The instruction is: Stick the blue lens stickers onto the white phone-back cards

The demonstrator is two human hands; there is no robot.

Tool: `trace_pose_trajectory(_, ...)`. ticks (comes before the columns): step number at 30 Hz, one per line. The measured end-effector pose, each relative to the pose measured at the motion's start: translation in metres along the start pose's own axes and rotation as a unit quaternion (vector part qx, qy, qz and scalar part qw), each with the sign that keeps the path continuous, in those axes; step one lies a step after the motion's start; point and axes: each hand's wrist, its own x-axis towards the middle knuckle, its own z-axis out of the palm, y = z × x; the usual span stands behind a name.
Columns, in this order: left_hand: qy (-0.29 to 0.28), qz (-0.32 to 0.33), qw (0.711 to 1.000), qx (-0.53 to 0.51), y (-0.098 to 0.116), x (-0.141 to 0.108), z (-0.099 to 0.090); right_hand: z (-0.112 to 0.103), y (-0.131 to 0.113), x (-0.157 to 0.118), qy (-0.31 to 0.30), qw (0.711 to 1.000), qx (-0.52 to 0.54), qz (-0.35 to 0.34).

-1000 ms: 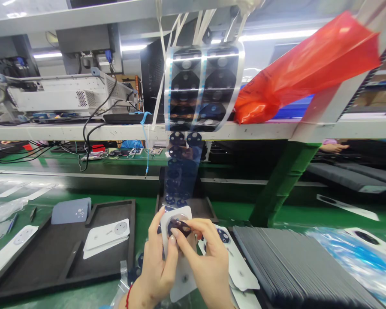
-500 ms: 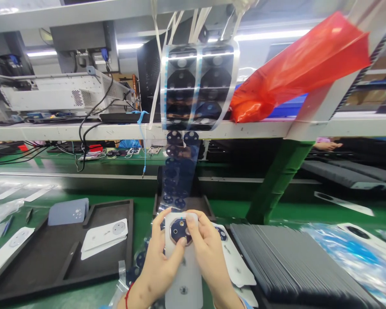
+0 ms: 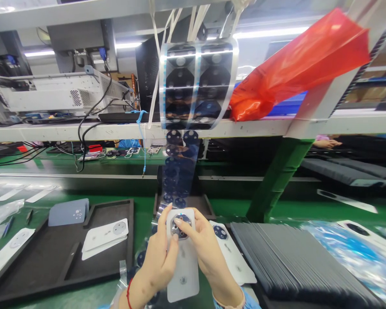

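Between my two hands is a white phone back cover [image 3: 184, 274] with a dark round camera-lens film [image 3: 184, 219] near its top. My left hand [image 3: 157, 257] grips the cover's left edge, its thumb at the lower edge of the dark film. Fingers of my right hand [image 3: 209, 253] wrap the right edge, and the thumb presses on the film. Just right of my hands lie more white covers [image 3: 233, 255] with a dark film on the top one. A strip of clear liner with dark round films [image 3: 176, 176] hangs behind my hands.
The liner comes off a roll [image 3: 196, 86] at the shelf [image 3: 116, 132]. A black tray [image 3: 41, 262] at left bears white covers [image 3: 104, 236] and a blue-grey cover [image 3: 68, 212]. Grey sheets [image 3: 296, 257] are stacked at right. A red bag [image 3: 302, 68] hangs above; another person's hand [image 3: 326, 143] shows far right.
My right thumb has slid left across the dark film. The cover has shifted slightly up and turned a little in my hands; both hands still hold it.
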Motion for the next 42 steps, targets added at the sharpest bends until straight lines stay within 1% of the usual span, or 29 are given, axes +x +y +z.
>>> trace_pose_trajectory(2,-0.025,-0.007,1.0,0.005,0.002,0.001,-0.001,-0.002,0.0,0.001,0.006,1.0,0.014,0.009)
trace_pose_trajectory(5,-0.051,-0.018,0.999,-0.009,0.005,0.003,-0.006,-0.002,-0.003,0.001,0.01,1.0,0.019,0.006)
trace_pose_trajectory(8,-0.037,-0.019,0.999,-0.023,0.006,0.006,-0.013,-0.001,-0.008,0.0,-0.002,1.0,0.016,0.003)
trace_pose_trajectory(10,-0.018,-0.024,0.999,-0.022,0.007,0.007,-0.017,-0.002,-0.011,0.0,-0.041,0.999,0.02,0.013)
trace_pose_trajectory(13,0.011,-0.029,0.999,-0.018,0.005,0.008,-0.021,-0.003,-0.015,-0.002,-0.121,0.992,0.031,0.032)
trace_pose_trajectory(15,0.04,-0.022,0.999,-0.028,0.004,0.009,-0.019,-0.002,-0.015,-0.004,-0.143,0.989,0.026,0.033)
trace_pose_trajectory(17,0.058,-0.024,0.997,-0.039,0.002,0.01,-0.016,0.001,-0.011,-0.004,-0.136,0.991,0.006,0.019)
trace_pose_trajectory(18,0.053,-0.03,0.997,-0.039,0.002,0.011,-0.016,0.002,-0.008,-0.003,-0.127,0.992,-0.005,0.01)
trace_pose_trajectory(20,0.015,-0.043,0.999,-0.019,0.001,0.014,-0.02,0.0,-0.003,0.003,-0.11,0.993,-0.036,-0.005)
trace_pose_trajectory(21,-0.008,-0.049,0.999,0.006,-0.001,0.017,-0.025,-0.004,-0.001,0.008,-0.093,0.992,-0.081,-0.008)
trace_pose_trajectory(22,-0.026,-0.055,0.997,0.042,-0.003,0.021,-0.034,-0.01,0.0,0.015,-0.066,0.987,-0.147,-0.004)
trace_pose_trajectory(23,-0.036,-0.063,0.993,0.09,-0.006,0.025,-0.046,-0.02,-0.001,0.022,-0.031,0.975,-0.222,0.002)
trace_pose_trajectory(24,-0.03,-0.072,0.986,0.149,-0.012,0.03,-0.06,-0.032,-0.002,0.029,0.021,0.944,-0.329,0.017)
trace_pose_trajectory(25,-0.016,-0.091,0.973,0.21,-0.019,0.035,-0.077,-0.047,-0.003,0.037,0.058,0.92,-0.386,0.032)
trace_pose_trajectory(26,-0.004,-0.12,0.955,0.271,-0.028,0.04,-0.094,-0.062,-0.005,0.043,0.087,0.903,-0.419,0.044)
trace_pose_trajectory(27,-0.003,-0.152,0.931,0.333,-0.039,0.044,-0.112,-0.078,-0.005,0.049,0.112,0.884,-0.45,0.06)
trace_pose_trajectory(28,-0.031,-0.193,0.897,0.398,-0.052,0.048,-0.128,-0.092,-0.005,0.055,0.132,0.862,-0.483,0.081)
trace_pose_trajectory(29,-0.064,-0.238,0.853,0.461,-0.065,0.05,-0.142,-0.105,-0.003,0.059,0.146,0.84,-0.512,0.107)
trace_pose_trajectory(31,-0.083,-0.29,0.818,0.49,-0.093,0.053,-0.161,-0.123,0.005,0.065,0.159,0.796,-0.562,0.161)
trace_pose_trajectory(32,-0.089,-0.314,0.803,0.499,-0.105,0.053,-0.167,-0.128,0.011,0.068,0.161,0.774,-0.584,0.184)
trace_pose_trajectory(34,-0.097,-0.35,0.78,0.509,-0.126,0.052,-0.171,-0.131,0.022,0.069,0.163,0.734,-0.624,0.214)
trace_pose_trajectory(36,-0.109,-0.374,0.763,0.516,-0.14,0.05,-0.17,-0.13,0.03,0.068,0.165,0.699,-0.66,0.219)
trace_pose_trajectory(37,-0.116,-0.38,0.759,0.516,-0.145,0.05,-0.17,-0.128,0.032,0.067,0.164,0.685,-0.677,0.215)
trace_pose_trajectory(39,-0.128,-0.378,0.761,0.512,-0.15,0.049,-0.171,-0.124,0.033,0.065,0.153,0.666,-0.703,0.2)
trace_pose_trajectory(42,-0.136,-0.356,0.778,0.5,-0.151,0.049,-0.174,-0.115,0.031,0.063,0.111,0.657,-0.726,0.171)
